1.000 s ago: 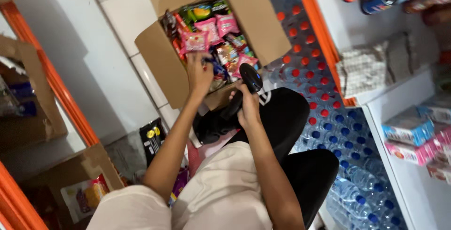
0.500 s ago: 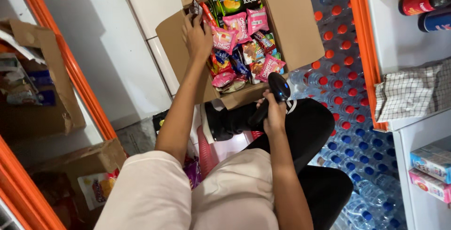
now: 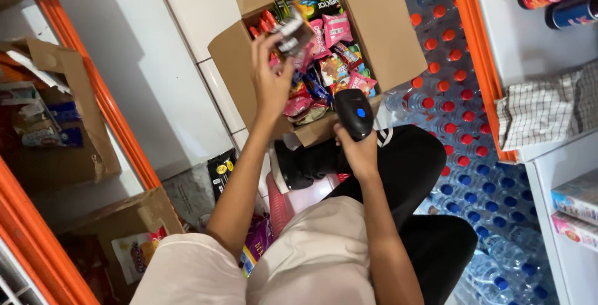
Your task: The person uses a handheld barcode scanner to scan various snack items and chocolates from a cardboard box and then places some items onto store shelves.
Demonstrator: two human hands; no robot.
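My left hand (image 3: 271,79) is raised over an open cardboard box (image 3: 398,37) and grips a small dark snack packet (image 3: 293,34), lifted just clear of the box's contents. The box is packed with several colourful snack packets (image 3: 330,62), pink, green and red. My right hand (image 3: 360,150) holds a black handheld barcode scanner (image 3: 354,113) with a blue button, its head tilted toward the box, close below the front flap. Both forearms stretch out from my lap over light shorts.
Shrink-wrapped water bottles with red caps (image 3: 448,68) lie right of the box. An orange-edged white shelf (image 3: 529,43) holds drink bottles and a checked cloth (image 3: 548,109). Other cardboard boxes (image 3: 68,124) with goods stand at left. A dark packet (image 3: 221,171) lies on the white tiled floor.
My left hand has pulled a dark packet up out of the box. The right hand with the scanner has stayed near the front flap. The view shifted slightly.
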